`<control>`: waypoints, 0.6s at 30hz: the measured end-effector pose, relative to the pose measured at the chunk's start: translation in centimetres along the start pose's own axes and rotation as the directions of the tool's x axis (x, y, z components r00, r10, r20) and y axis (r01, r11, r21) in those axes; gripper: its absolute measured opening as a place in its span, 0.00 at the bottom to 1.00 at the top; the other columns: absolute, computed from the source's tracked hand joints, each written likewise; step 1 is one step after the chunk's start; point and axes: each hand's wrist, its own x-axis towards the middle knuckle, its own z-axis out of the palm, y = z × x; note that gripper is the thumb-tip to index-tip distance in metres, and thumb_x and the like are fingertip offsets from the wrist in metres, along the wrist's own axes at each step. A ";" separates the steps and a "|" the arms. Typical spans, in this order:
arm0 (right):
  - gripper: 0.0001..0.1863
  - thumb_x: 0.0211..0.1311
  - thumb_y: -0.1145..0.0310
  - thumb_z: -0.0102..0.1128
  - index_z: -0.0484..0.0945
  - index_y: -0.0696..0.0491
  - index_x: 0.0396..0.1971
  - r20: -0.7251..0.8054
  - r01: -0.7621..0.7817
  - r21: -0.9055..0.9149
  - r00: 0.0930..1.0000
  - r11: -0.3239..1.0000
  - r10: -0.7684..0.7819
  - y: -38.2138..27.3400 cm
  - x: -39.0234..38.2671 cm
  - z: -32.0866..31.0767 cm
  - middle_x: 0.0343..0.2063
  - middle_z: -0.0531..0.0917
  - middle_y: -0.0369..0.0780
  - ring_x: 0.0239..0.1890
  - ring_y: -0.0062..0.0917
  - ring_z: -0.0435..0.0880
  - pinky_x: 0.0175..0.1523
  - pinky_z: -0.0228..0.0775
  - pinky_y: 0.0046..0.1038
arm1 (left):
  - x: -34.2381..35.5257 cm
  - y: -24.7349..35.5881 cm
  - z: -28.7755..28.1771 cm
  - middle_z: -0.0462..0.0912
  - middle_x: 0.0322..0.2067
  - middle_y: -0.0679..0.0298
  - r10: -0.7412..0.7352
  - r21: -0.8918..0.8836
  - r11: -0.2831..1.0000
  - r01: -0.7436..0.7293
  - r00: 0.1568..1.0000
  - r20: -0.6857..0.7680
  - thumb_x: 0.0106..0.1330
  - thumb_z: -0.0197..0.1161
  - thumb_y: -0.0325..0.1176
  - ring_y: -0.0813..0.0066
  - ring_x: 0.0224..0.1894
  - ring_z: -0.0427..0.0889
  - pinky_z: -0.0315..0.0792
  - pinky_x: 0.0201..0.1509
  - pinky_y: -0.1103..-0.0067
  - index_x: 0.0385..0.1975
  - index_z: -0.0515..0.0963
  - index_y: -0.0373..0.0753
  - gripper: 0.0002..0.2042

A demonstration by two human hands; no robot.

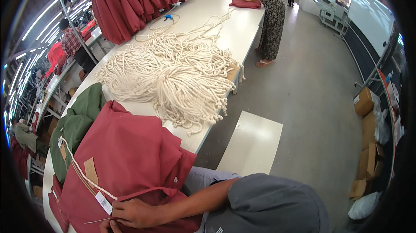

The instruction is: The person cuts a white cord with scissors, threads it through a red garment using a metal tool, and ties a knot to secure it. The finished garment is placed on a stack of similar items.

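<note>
Maroon fabric (125, 146) with a brown patch (91, 172) lies bunched at the near left of the table. My right hand (138, 213) is closed on its narrow edge. At the lower rim, my left hand (110, 227) pinches the same edge, its fingers partly cut off. A thin pale rod (96, 221) sticks out leftward beside the left fingers. White cord (82, 168) runs across the fabric to my right hand. Next to that hand lies a white label (103, 202). Folded green fabric (78, 122) sits beyond, to the left.
A large heap of cream cords (169, 77) covers the middle of the table (203, 14). Maroon pieces (134, 3) hang from a rack behind it. At the far end a co-worker (272, 12) handles folded maroon cloth (245, 3). Cardboard boxes (368, 161) stand at right.
</note>
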 end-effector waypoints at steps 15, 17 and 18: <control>0.10 0.58 0.63 0.68 0.80 0.52 0.32 0.025 0.022 -0.165 1.000 0.986 -0.018 0.7 0.6 0.1 0.30 0.80 0.42 0.30 0.38 0.84 0.33 0.77 0.39 | -0.4 3.0 -0.2 0.88 0.37 0.52 0.334 0.361 0.874 -0.326 0.942 0.041 0.69 0.69 0.30 0.57 0.38 0.87 0.80 0.46 0.68 0.41 0.86 0.32 0.09; 0.09 0.58 0.63 0.68 0.80 0.52 0.31 0.021 0.026 -0.191 1.000 0.981 -0.022 0.9 0.6 0.2 0.29 0.80 0.42 0.30 0.39 0.83 0.33 0.77 0.39 | -0.6 2.9 0.0 0.88 0.38 0.52 0.319 0.333 0.890 -0.311 0.947 0.032 0.69 0.68 0.30 0.56 0.39 0.87 0.80 0.48 0.69 0.43 0.86 0.32 0.09; 0.09 0.58 0.63 0.68 0.80 0.52 0.30 0.011 0.030 -0.193 1.000 0.981 -0.029 0.9 0.6 0.2 0.29 0.80 0.41 0.30 0.39 0.83 0.33 0.77 0.39 | -0.7 2.8 0.0 0.88 0.39 0.52 0.278 0.287 0.919 -0.271 0.960 0.018 0.69 0.68 0.30 0.57 0.39 0.87 0.80 0.48 0.69 0.44 0.86 0.32 0.09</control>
